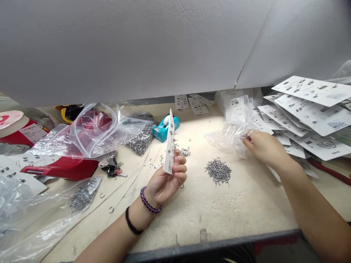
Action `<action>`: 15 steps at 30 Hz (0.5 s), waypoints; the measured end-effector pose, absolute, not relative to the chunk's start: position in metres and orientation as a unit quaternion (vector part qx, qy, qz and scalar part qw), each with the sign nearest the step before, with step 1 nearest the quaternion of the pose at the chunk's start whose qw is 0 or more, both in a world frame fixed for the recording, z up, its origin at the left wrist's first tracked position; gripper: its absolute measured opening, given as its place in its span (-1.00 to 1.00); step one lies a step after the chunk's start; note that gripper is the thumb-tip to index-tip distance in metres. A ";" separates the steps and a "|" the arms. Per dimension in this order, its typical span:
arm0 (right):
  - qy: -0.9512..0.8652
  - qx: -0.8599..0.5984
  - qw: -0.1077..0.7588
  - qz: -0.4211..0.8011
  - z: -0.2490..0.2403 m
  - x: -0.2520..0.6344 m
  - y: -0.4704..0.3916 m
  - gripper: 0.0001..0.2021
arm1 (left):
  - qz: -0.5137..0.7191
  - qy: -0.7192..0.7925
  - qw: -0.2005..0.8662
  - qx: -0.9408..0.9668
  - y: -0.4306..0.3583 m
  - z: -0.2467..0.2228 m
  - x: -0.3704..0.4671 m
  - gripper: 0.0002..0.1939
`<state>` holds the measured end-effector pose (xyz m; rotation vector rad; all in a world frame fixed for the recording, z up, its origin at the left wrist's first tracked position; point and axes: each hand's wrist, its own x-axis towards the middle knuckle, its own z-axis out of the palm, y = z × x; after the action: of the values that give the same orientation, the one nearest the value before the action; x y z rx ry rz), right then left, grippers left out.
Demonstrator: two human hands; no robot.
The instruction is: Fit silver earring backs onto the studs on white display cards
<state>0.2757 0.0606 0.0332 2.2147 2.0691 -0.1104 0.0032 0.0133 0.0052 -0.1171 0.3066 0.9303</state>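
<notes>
My left hand [170,179] is closed on a white earring card [169,146], held upright and nearly edge-on, with small metal studs poking out of its right side. A clear plastic bag [231,137] lies at the right, and my right hand [261,146] pinches its edge between thumb and fingers. Between the hands, a heap of small metal earring pieces [218,171] rests on the table [219,212]. Behind the left hand is a smaller scatter of metal bits [185,151], partly hidden by the fingers.
A teal tape dispenser [166,127] stands behind the card. Stacked earring cards [315,109] fill the right side. Zip bags [93,135], a bag of metal pieces [141,137], keys [112,166] and a red object [63,167] crowd the left. A grey panel [137,51] overhangs the back.
</notes>
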 end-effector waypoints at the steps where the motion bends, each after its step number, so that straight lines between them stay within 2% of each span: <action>1: 0.676 0.734 0.053 -0.041 0.039 0.278 0.054 -0.72 | 0.446 0.149 0.881 -0.055 0.013 0.006 0.003 -0.79; 4: 0.667 0.743 0.005 -0.053 0.054 0.276 0.033 -0.71 | 0.442 0.147 0.884 -0.053 0.011 0.006 0.005 -0.82; 6: 0.685 0.717 -0.084 -0.098 0.059 0.262 0.020 -0.70 | 0.437 0.143 0.886 -0.055 0.010 0.005 0.006 -0.84; 8: 0.716 0.641 -0.208 -0.184 0.056 0.237 0.011 -0.69 | 0.432 0.144 0.889 -0.055 0.008 0.005 0.007 -0.83; 11: 0.748 0.502 -0.327 -0.284 0.044 0.195 0.005 -0.80 | 0.428 0.154 0.889 -0.046 0.006 0.006 0.008 -0.80; 15: 0.713 0.452 -0.418 -0.335 0.024 0.160 0.002 -0.91 | 0.425 0.174 0.888 -0.028 0.002 0.006 0.011 -0.75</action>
<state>0.1599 0.0019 0.0241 1.9926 3.1440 -1.4749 0.0107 0.0017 0.0064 -0.0583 0.3617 0.8823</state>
